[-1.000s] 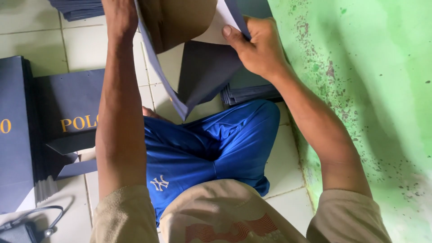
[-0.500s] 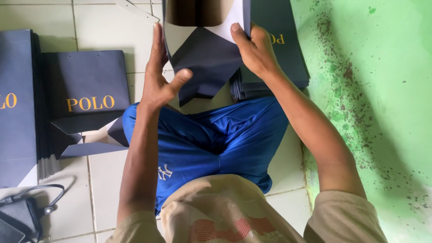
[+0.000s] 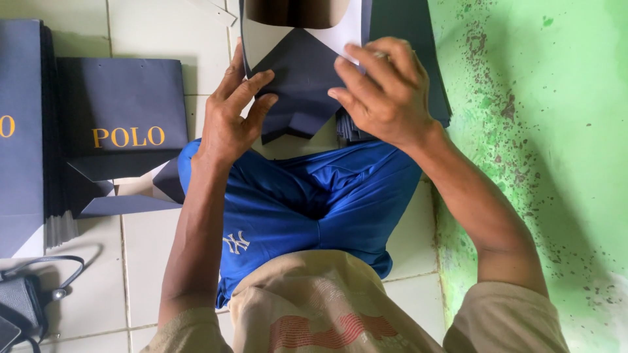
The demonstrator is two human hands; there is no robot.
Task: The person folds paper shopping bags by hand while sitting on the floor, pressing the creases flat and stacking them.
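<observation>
Lying flat at far left of the frame: a tall stack of navy paper bags (image 3: 23, 131), edges of many sheets showing along its right side. Leaning just beside it, center left: a finished navy bag with gold lettering (image 3: 124, 111), its bottom flaps splaying open on the tiled floor (image 3: 150, 33). Sitting in the lower left corner: a dark pouch with a looping strap (image 3: 26, 304), partly cut off by the frame edge.

Reaching up from lower center: left hand (image 3: 229, 114), fingers spread and open, gripping nothing, fingertips pressing flat against the left side of the navy bag being folded (image 3: 301, 78). Resting at top center of the frame, above the lap: that bag, its dark pointed flap folding down over a white inner face, brown interior showing at the very top edge. Touching its right side: right hand (image 3: 383, 88), fingers curling loosely and pressing down on the flap near the white corner, not closing around it; thumb hidden, so pinching or not cannot be told.

Showing below both hands, center: blue shorts (image 3: 307, 202) with a small white emblem, and a beige shirt (image 3: 327, 307) with red print at bottom.

Lying under the right hand and running toward upper right: another pile of navy sheets (image 3: 405, 39), partly hidden. Filling the right third of the frame: green painted wall (image 3: 549, 131), flaking and speckled dark.
</observation>
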